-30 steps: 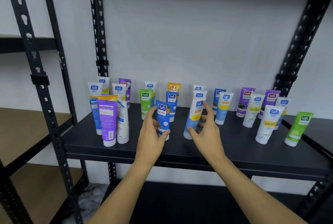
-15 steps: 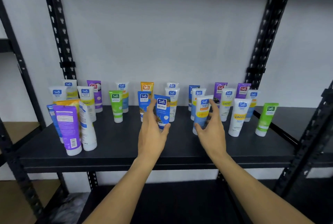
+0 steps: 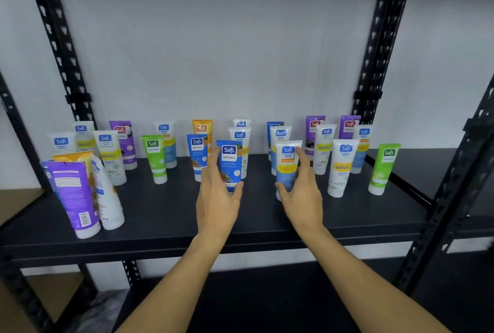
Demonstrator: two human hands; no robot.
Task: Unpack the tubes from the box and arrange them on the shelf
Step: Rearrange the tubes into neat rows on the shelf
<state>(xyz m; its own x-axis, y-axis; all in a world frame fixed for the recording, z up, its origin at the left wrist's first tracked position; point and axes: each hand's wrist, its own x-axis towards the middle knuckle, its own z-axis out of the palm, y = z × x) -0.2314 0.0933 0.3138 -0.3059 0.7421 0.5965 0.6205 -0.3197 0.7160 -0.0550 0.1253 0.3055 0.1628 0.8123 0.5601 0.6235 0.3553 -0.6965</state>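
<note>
Several tubes stand cap-down on the black shelf point(image 3: 171, 215). My left hand point(image 3: 216, 199) grips a blue tube point(image 3: 229, 164) at mid-shelf, thumb on its right side, fingers on its left. My right hand point(image 3: 300, 193) grips a white-and-blue tube with a yellow band point(image 3: 286, 164) just to the right, holding it upright or slightly tilted. Other tubes line the back in two rows, among them a green tube point(image 3: 154, 157) on the left and a green tube point(image 3: 383, 168) at far right. No box is in view.
A tight cluster of a purple tube point(image 3: 74, 196), a white tube point(image 3: 105, 196) and an orange one stands at the shelf's front left. Black perforated uprights point(image 3: 379, 46) frame the shelf. A lower black shelf point(image 3: 267, 303) lies beneath. A wooden shelf point(image 3: 18, 204) sits at left.
The view has shifted right, so the shelf appears more centred. Both hands keep their hold on the two tubes, which have moved slightly back toward the rows and further apart.
</note>
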